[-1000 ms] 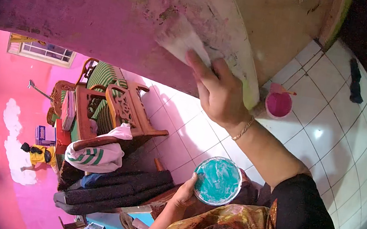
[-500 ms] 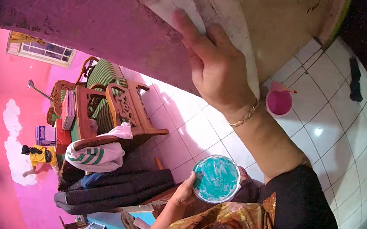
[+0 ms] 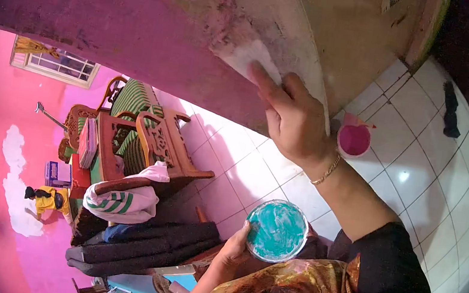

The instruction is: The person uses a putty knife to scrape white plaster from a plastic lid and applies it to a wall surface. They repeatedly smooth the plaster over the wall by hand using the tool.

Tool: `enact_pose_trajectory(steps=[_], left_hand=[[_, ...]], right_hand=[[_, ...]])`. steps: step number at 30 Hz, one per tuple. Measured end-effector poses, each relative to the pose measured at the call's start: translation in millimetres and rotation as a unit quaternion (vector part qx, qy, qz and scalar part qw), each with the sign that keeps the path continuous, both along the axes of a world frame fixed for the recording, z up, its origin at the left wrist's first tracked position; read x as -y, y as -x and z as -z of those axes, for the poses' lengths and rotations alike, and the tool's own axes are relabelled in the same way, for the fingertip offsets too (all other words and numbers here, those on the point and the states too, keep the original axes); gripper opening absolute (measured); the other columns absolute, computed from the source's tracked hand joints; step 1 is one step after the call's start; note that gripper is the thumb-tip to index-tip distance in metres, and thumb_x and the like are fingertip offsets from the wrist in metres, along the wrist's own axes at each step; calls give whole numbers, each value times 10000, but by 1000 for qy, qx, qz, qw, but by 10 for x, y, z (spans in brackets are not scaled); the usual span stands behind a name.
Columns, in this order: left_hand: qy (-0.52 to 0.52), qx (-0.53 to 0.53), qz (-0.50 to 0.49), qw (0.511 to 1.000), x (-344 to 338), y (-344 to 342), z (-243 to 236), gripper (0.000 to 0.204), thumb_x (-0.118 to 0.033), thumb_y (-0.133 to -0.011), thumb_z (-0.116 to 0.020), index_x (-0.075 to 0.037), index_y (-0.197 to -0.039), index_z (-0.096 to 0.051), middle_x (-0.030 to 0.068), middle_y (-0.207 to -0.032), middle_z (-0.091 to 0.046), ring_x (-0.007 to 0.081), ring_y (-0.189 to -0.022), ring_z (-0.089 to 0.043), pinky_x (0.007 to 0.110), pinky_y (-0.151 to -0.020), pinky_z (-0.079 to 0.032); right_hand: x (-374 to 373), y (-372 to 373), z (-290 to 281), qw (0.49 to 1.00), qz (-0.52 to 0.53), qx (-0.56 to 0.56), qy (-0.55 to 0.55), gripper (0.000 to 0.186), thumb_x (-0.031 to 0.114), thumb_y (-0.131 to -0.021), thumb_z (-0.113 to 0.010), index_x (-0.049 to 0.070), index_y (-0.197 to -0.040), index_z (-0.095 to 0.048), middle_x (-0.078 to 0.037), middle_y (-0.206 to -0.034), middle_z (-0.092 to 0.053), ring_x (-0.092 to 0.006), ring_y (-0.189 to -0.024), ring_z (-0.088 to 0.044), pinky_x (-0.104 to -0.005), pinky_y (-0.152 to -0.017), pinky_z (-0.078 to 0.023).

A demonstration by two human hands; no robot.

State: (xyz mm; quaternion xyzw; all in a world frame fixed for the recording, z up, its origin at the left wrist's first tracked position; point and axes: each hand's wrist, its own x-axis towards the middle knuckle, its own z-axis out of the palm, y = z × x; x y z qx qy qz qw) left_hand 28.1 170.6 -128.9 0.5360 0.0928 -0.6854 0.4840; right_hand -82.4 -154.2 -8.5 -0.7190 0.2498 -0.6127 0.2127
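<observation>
the pink wall [image 3: 115,13] is filling the top of the view, its edge flaking where it is meeting the brown door frame [image 3: 354,37]. the white tiled floor [image 3: 424,175] is spreading below, with a carved wooden chair [image 3: 150,140] and folded clothes [image 3: 117,202] lying to the left. the right hand [image 3: 296,119] is reaching up, its fingers [image 3: 262,81] stretched flat and pressing a white patch of filler [image 3: 248,57] onto the damaged edge; the grip is open, holding nothing that i can make out. the left hand [image 3: 230,255] is cupping a round teal tub [image 3: 277,230] from below, near the lap, fingers closed around its side. the tub is holding whitish paste smeared over its teal inside. a small pink cup [image 3: 354,139] is standing on the floor just beside the door frame, apparently holding pink liquid. the step in hand is looking like smoothing filler into the crack; the next move is probably calling for an even, light stroke along the edge, or more paste from the tub.
</observation>
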Motion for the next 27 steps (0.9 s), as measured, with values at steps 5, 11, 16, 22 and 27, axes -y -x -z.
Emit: enact_pose_trajectory(steps=[5,11,16,22,27], left_hand=[[3,-23,2,1000,65,39,-47,606,-469,-983,-348,9,-1354,-362,162,-1311,-493,275,-1162,-528,438,-1001,-427],[-2,-31,9,999,92,31,-84,610,-473,-981,-348,-1,-1368,-341,171,-1330,-475,293,-1184,-512,449,-1012,-417],[-19,-21,35,999,219,90,-238,598,-460,-984,-355,-3,-1369,-342,173,-1331,-474,285,-1186,-510,451,-1012,-417],[-82,98,48,991,379,225,-543,591,-457,-986,-350,-6,-1368,-344,162,-1325,-480,277,-1171,-521,437,-1011,-419],[-53,74,44,995,328,208,-394,603,-471,-978,-364,-7,-1363,-360,146,-1320,-489,268,-1162,-523,428,-1018,-407]], right_hand=[[45,26,103,997,-10,-56,-57,614,87,-757,-609,257,-1336,-497,-116,-806,-515,-314,-620,-555,-410,-539,-488],[-35,27,173,1000,-10,-15,-26,568,-4,-783,-613,211,-1304,-541,-98,-750,-470,-268,-588,-530,-366,-530,-454],[164,-39,-201,1000,19,-15,4,595,48,-768,-617,252,-1318,-519,-112,-840,-520,-301,-660,-574,-391,-577,-501],[24,60,125,999,6,-41,-13,610,43,-755,-616,263,-1315,-517,-111,-863,-527,-306,-669,-581,-403,-578,-503],[321,20,-295,998,54,7,30,541,9,-781,-611,227,-1274,-566,-87,-764,-483,-265,-591,-546,-381,-527,-461]])
